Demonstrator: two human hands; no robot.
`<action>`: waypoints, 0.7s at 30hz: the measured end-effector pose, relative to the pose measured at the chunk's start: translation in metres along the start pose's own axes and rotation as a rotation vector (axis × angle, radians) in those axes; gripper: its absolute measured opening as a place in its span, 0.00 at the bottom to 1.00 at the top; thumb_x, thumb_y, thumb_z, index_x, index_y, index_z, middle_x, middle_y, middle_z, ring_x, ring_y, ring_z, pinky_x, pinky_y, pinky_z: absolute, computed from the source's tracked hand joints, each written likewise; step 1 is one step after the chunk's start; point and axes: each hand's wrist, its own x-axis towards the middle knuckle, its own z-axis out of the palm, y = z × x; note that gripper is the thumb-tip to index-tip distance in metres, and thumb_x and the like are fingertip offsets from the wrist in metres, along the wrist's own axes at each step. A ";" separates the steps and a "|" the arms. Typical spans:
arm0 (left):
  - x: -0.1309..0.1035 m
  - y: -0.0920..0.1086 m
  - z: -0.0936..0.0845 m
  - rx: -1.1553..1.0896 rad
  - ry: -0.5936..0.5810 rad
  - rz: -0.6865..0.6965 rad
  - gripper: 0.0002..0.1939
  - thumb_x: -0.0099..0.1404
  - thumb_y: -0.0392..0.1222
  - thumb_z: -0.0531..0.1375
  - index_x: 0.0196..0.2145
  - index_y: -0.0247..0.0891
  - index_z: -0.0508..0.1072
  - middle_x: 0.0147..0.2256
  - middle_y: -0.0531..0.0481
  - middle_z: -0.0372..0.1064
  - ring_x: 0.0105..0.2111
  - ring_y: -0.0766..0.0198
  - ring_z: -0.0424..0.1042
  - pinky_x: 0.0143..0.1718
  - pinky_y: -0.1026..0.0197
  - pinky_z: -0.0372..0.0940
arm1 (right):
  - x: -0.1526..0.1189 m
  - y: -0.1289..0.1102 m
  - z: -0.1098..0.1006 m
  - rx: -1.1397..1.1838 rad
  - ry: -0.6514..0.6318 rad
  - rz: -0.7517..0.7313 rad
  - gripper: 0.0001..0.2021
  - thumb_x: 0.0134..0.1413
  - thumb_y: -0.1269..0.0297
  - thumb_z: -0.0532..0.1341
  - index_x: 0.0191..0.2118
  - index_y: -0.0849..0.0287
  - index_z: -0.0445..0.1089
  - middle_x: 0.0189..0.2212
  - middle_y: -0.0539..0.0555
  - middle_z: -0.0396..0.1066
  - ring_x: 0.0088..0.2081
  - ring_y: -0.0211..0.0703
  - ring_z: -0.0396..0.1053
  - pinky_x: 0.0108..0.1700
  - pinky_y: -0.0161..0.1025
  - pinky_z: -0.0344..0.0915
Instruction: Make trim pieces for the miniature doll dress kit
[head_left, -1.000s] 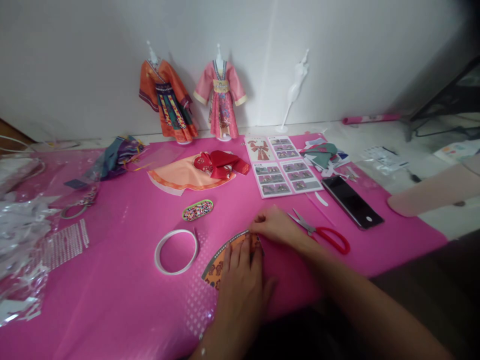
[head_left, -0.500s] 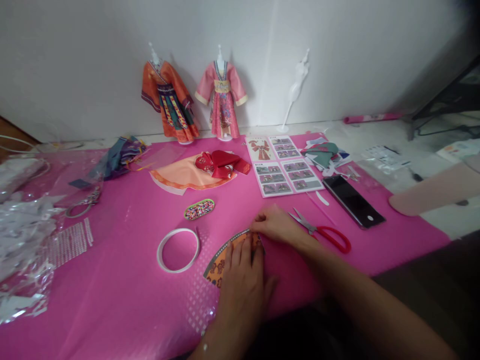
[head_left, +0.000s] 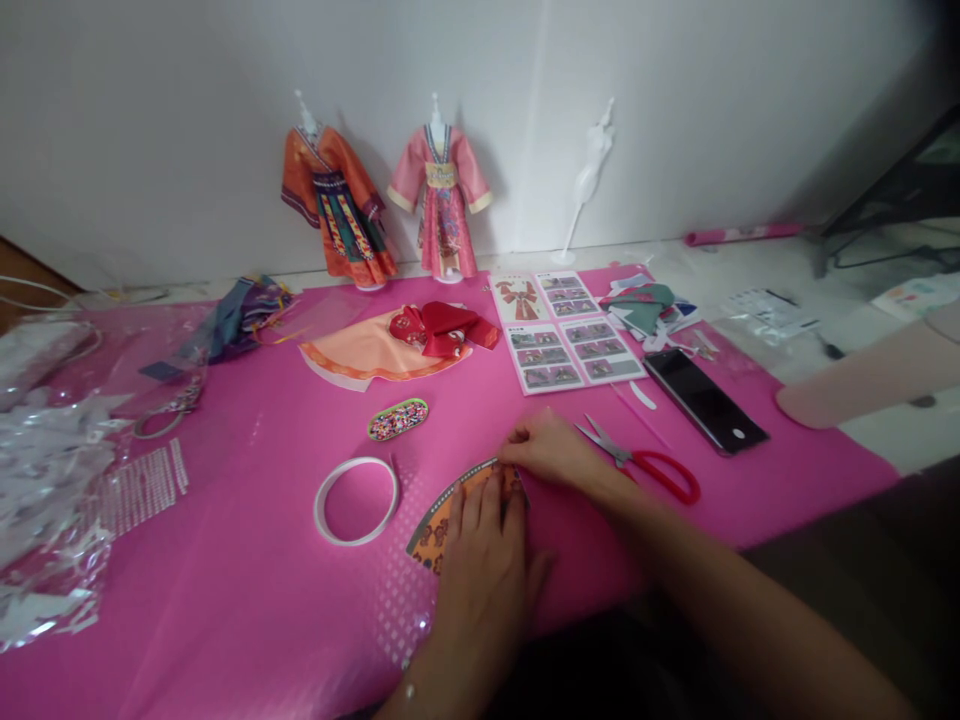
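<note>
An orange, dark-patterned fan-shaped fabric piece (head_left: 433, 530) with a dark, white-dotted curved border lies on the pink mat. My left hand (head_left: 484, 560) is laid flat over it, fingers stretched and slightly apart, covering its middle. At the upper right end of the curved border, the fingertips of my right hand (head_left: 544, 447) are pinched together. What they hold is hidden; a thin whitish edge shows along the border beside them. Left of the fabric rests a roll of white tape (head_left: 319, 500). Red-handled scissors (head_left: 664, 473) lie open-bladed just right of my right hand.
A tray of colourful beads (head_left: 398, 419), a peach skirt piece (head_left: 352, 355) with red fabric, and an instruction sheet (head_left: 551, 355) lie beyond. A phone (head_left: 705, 400) is at right, plastic bags (head_left: 52, 470) at left. Dressed mannequins (head_left: 442, 190) and a bare one (head_left: 592, 170) stand behind.
Both hands keep their places on the fabric piece. The whole view shifts very slightly; nothing else visibly moves.
</note>
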 end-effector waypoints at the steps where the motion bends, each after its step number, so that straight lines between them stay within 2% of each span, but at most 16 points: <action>1: 0.000 0.000 -0.001 0.003 -0.005 0.001 0.31 0.60 0.46 0.64 0.57 0.27 0.64 0.56 0.31 0.63 0.55 0.41 0.63 0.55 0.36 0.61 | 0.000 0.000 0.000 -0.003 0.001 0.001 0.10 0.42 0.63 0.60 0.17 0.62 0.68 0.14 0.45 0.53 0.21 0.32 0.55 0.22 0.32 0.47; 11: 0.000 0.000 0.000 -0.011 0.001 -0.008 0.30 0.61 0.46 0.63 0.57 0.30 0.64 0.57 0.32 0.63 0.55 0.42 0.64 0.55 0.36 0.61 | 0.000 -0.001 0.000 -0.035 0.009 0.017 0.09 0.41 0.65 0.59 0.19 0.63 0.72 0.14 0.47 0.59 0.21 0.33 0.57 0.23 0.32 0.49; 21: 0.002 0.001 -0.001 -0.002 0.005 -0.005 0.30 0.60 0.45 0.64 0.56 0.28 0.65 0.56 0.31 0.63 0.54 0.41 0.64 0.53 0.35 0.63 | 0.000 -0.003 0.000 -0.060 0.023 0.009 0.09 0.41 0.66 0.59 0.20 0.63 0.73 0.14 0.48 0.61 0.21 0.33 0.58 0.22 0.32 0.47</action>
